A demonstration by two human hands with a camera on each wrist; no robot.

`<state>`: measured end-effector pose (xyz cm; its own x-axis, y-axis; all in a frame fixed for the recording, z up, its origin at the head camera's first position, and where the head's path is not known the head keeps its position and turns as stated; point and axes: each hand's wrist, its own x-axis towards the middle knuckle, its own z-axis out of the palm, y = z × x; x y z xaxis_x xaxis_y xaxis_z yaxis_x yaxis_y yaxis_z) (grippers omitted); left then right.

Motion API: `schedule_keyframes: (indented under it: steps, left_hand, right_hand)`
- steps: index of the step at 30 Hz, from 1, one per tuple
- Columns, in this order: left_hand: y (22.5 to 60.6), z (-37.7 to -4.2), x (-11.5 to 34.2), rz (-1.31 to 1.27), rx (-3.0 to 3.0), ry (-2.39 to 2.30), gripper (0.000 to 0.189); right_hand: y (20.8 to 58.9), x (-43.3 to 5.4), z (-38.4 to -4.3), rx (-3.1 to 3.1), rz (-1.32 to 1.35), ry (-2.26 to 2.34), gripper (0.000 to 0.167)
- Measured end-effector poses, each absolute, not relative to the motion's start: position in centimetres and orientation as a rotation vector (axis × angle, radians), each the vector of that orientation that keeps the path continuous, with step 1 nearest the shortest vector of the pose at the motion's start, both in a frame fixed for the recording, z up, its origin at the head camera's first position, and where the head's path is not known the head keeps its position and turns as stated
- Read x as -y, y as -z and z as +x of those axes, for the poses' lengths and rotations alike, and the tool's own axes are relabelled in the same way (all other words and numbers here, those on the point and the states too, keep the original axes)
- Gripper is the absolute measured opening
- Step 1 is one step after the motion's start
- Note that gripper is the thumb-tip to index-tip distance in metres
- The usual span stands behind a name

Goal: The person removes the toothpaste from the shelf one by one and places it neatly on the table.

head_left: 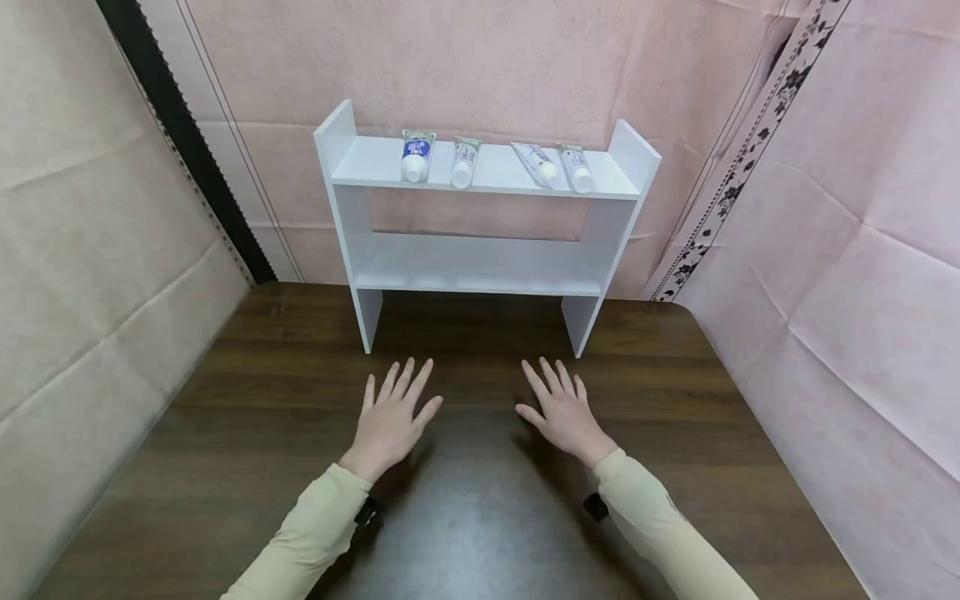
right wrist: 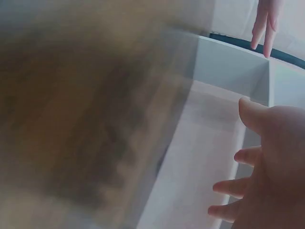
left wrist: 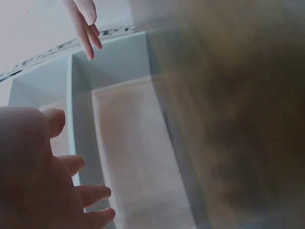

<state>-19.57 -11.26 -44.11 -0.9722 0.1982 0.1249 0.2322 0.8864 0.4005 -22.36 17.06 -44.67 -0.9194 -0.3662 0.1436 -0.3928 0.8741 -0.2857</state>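
Note:
My left hand (head_left: 386,425) is held over the table in front of the shelf's left leg, fingers spread and holding nothing. Opposite it, my right hand (head_left: 566,417) also has its fingers spread, with nothing in it, near the right leg. A white two-tier shelf (head_left: 480,265) stands at the back of the table. Along its top board lie several tubes with white caps: a blue-and-white tube (head_left: 416,156), a pale tube (head_left: 464,162), a third tube (head_left: 536,165) lying slantwise, and a fourth tube (head_left: 576,168) beside it. Both wrist views show the hands apart from the shelf.
The dark wooden table (head_left: 465,517) spreads out in front of the shelf. Pink cloth (head_left: 495,67) hangs behind it, with a cream cloth wall (head_left: 97,250) at left and a pink one (head_left: 847,250) at right. Low on the shelf, the lower board (head_left: 480,279) spans both side panels.

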Motion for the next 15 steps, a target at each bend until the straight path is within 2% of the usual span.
schedule_keyframes:
  steps: [15]
  left_hand:
    - [38.3, -22.6, 13.9, -0.231, 2.743, 0.806, 0.067]
  right_hand:
    - [38.4, -13.1, -24.6, 2.818, 0.708, -0.467, 0.064]
